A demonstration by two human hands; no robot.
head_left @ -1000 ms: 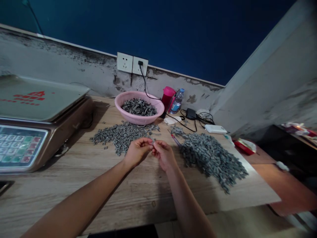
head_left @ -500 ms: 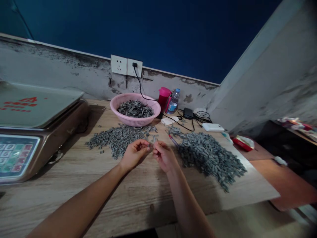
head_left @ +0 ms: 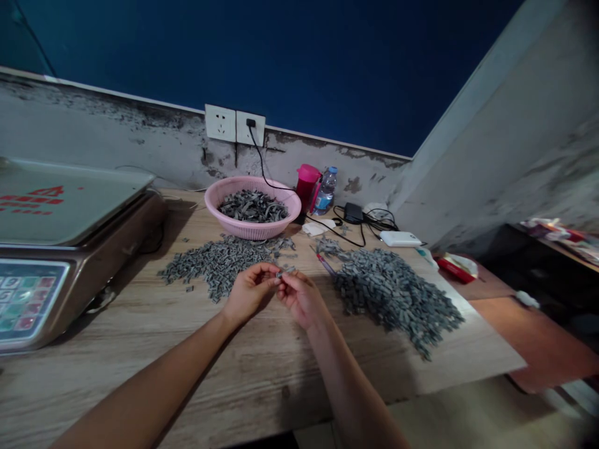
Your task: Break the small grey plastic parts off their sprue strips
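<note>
My left hand [head_left: 253,289] and my right hand [head_left: 301,298] meet fingertip to fingertip above the wooden table. Between them is a small grey piece [head_left: 285,272], too small to name exactly; both hands pinch it. Just beyond my left hand spreads a pile of small grey pieces [head_left: 219,262]. To the right of my right hand lies a bigger heap of grey pieces [head_left: 397,296]. A thin red and purple tool [head_left: 326,265], perhaps a screwdriver, rests at that heap's left edge. Behind the left pile stands a pink plastic basket [head_left: 213,202] holding dark grey strips.
A weighing scale [head_left: 93,237] fills the table's left side. Along the wall stand a red cup with a pink lid [head_left: 307,187] and a water bottle [head_left: 326,192]. A black adapter [head_left: 353,213], tangled cables and a white power bank [head_left: 400,238] lie at the back right.
My right hand has moved slightly left, up against my left fingertips. The grey piece that stuck up from my right fingers now lies flatter between both hands.
</note>
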